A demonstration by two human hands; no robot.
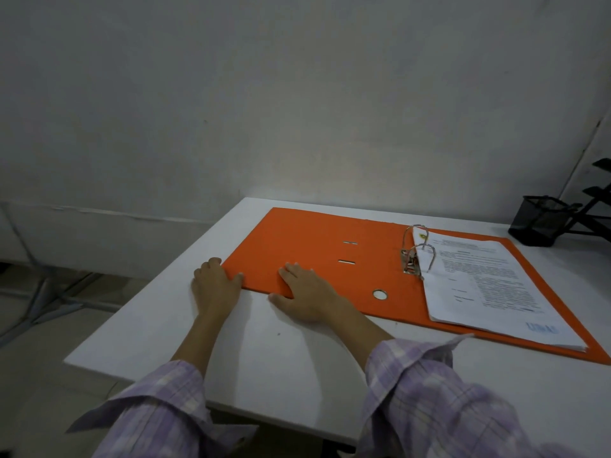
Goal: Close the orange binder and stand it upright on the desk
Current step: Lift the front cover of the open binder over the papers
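A: From the head view, where's the orange binder (314, 256)?

B: Lying wide open and flat on the white surface (264, 358), cover spread to the left, a stack of paper (489, 285) on the right side under the metal rings (418, 249).

A: And the hands?

B: Both rest at the near left corner of the open cover. The left hand (215, 285) sits at the corner's edge, fingers curled against it; whether any are under the board I cannot tell. The right hand (307, 292) lies flat and spread on the cover, grasping nothing.

A: How will it handle?

B: I'd judge the cover a stiff board that swings as one piece on the spine, so lifting at that left edge should fold it over. The paper adds weight to one side, so standing it up likely wants a grip around the spine.

A: Anything unclear?

B: Print on the paper is unreadable. At the far right a black mesh holder (537, 226) and a dark rack (595, 206) are cut off by the frame. The ring lever's position is too small to read.
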